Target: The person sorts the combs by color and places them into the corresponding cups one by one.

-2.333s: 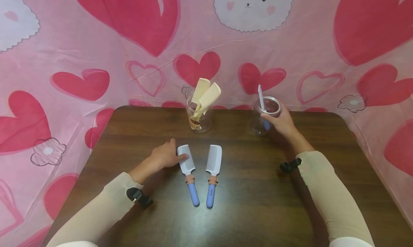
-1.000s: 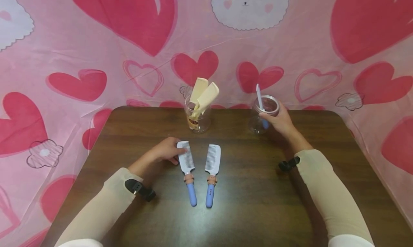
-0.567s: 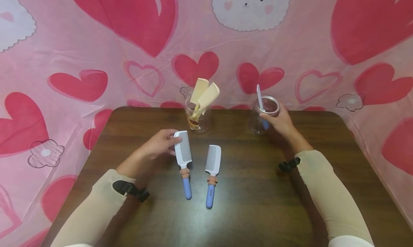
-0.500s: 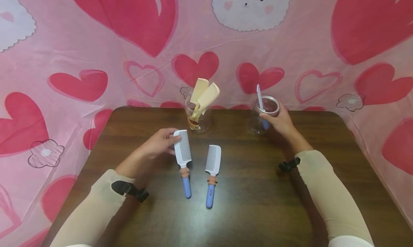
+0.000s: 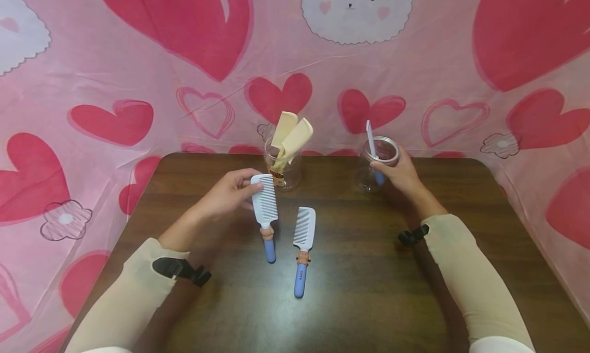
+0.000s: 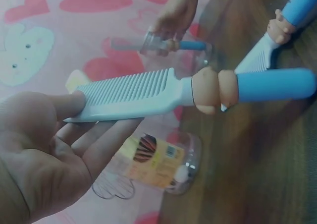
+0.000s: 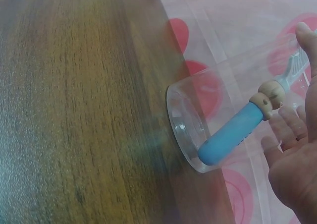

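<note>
My left hand (image 5: 230, 193) pinches the toothed head of a white comb (image 5: 265, 199) between thumb and fingers. Its blue handle (image 6: 275, 84) with a small doll figure points away from the palm, toward the near side of the table. My right hand (image 5: 402, 172) grips a clear jar (image 5: 367, 178) near its metallic rim, at the back right. Inside that jar a similar comb (image 7: 233, 135) stands handle down, tilted, its white head sticking out of the mouth. Another white and blue comb (image 5: 301, 250) lies on the table in front of me, handle toward me.
A second clear jar (image 5: 290, 178) with a printed label stands at the back middle, just beyond my left hand. It holds cream-yellow combs (image 5: 297, 138), heads up. The brown table (image 5: 369, 291) ends at a pink heart-patterned cloth (image 5: 207, 61).
My left hand first lay at the left comb on the table, then took its head and lifted it, moving it away from me toward the back. The right hand and its jar stayed put.
</note>
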